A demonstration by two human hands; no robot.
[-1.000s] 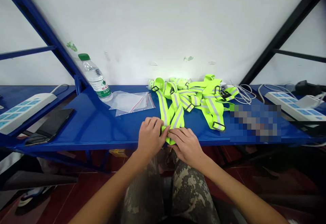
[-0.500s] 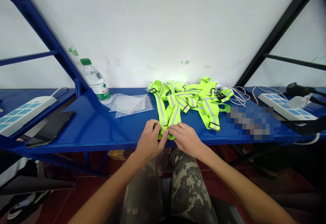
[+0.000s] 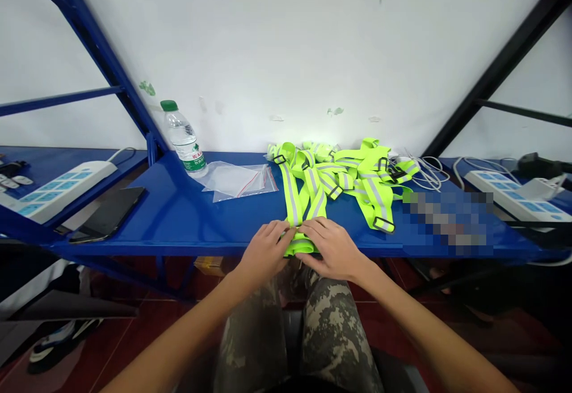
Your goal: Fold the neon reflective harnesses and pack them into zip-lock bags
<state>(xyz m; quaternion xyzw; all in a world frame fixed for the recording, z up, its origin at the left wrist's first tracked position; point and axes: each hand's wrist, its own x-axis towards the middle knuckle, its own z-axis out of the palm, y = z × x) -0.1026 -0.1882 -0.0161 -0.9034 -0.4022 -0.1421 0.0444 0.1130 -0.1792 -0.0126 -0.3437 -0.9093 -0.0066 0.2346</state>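
At the front edge of the blue table, my left hand (image 3: 267, 248) and my right hand (image 3: 331, 246) grip a folded bundle of neon-yellow reflective strap (image 3: 298, 246) from both sides. The fingers of both hands curl over its top, with the thumbs nearer me. Two lengths of the strap, each with a grey stripe, run from the bundle back to a tangled pile of reflective straps (image 3: 369, 178) with black buckles. Parts of the bundle are hidden under my fingers.
Clear zip bags (image 3: 239, 180) lie left of the straps, by a water bottle (image 3: 185, 143). Further left are a black phone (image 3: 109, 214) and a power strip (image 3: 67, 189). White cable (image 3: 429, 170) and another power strip (image 3: 513, 193) are at right, near a blurred-out patch.
My hands have moved slightly apart along the strap bundle, showing more of its folded layers. My right thumb has dropped lower. The whole view has shifted a little.
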